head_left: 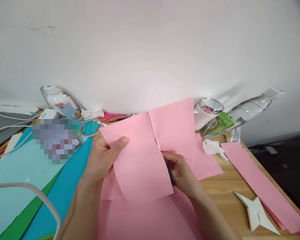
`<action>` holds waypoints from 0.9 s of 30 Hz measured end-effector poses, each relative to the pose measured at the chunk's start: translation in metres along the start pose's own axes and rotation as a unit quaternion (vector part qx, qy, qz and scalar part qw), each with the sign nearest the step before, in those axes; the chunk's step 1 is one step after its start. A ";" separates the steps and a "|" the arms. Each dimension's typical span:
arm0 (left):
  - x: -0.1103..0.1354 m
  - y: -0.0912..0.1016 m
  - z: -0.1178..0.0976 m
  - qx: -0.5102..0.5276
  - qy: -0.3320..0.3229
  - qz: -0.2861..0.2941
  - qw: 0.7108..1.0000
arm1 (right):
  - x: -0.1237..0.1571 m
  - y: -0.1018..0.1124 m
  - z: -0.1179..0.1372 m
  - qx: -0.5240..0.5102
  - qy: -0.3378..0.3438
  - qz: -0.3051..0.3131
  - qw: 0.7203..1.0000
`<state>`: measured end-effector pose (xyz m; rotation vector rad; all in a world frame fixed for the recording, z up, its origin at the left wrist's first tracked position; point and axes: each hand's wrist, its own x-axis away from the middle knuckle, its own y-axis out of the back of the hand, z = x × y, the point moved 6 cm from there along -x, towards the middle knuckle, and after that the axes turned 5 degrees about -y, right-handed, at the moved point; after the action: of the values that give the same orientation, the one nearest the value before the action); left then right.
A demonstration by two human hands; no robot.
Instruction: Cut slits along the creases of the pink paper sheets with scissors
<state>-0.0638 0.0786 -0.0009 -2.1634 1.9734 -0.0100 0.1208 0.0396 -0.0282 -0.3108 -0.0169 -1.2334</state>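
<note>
A sheet of pink paper (137,156) is held up in front of me, with a cut running from its lower edge up toward the middle of its top edge. My left hand (106,155) pinches the sheet's left side, thumb on the front. My right hand (177,170) grips dark-handled scissors (172,176); their shiny blade tip shows in the cut, and the rest is hidden by paper and fingers. Beneath the held sheet lies more pink paper (150,220) on the wooden table (217,186).
At right are pink strips (260,183), a folded white paper star (256,213), crumpled tissue (212,146), a mug (202,113), a green carton (218,124) and a clear bottle (252,106). At left are blue sheets (72,180), a cable (40,195), a white bottle (62,101) and pink scissors (110,116).
</note>
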 end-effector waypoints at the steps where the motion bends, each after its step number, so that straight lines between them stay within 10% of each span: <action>1: 0.001 -0.002 0.000 0.002 0.004 0.010 1.000 | 0.000 -0.001 0.000 -0.001 -0.002 0.002 1.000; 27: 0.005 -0.007 0.003 -0.054 0.034 0.089 0.994 | 0.001 -0.002 -0.001 0.000 -0.025 0.010 1.000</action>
<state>-0.0563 0.0744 -0.0038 -2.0666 2.2493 0.0527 0.1193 0.0375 -0.0285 -0.3416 -0.0564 -1.2066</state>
